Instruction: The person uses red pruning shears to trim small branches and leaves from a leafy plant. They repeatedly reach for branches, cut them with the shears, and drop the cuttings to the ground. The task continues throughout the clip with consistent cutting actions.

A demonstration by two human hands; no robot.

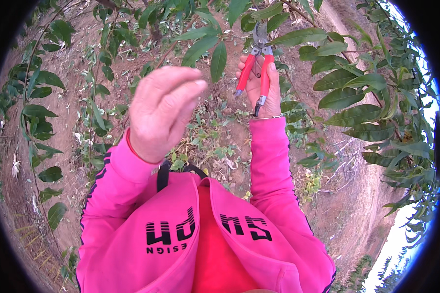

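Observation:
Red-handled pruning shears point(265, 75) lie across my right hand point(273, 91), blades pointing up and away from me. Their handles are spread apart, with my thumb along the right one and fingertips showing behind the left one. A dark strap end hangs at the base of the right handle, near my wrist. My left hand point(163, 110) is raised in front of my chest, back towards the camera, its fingers loosely bent. I see nothing in it, though its palm and thumb are hidden. A cluster of long green leaves point(218, 60) hangs between and beyond both hands.
Leafy branches point(348, 58) crowd the right side, close to the shears. Thinner drooping shoots point(25, 110) hang at the left. Below is bare brown soil point(68, 135) with dry leaves and low weeds point(194, 141). My open pink jacket point(161, 219) fills the bottom.

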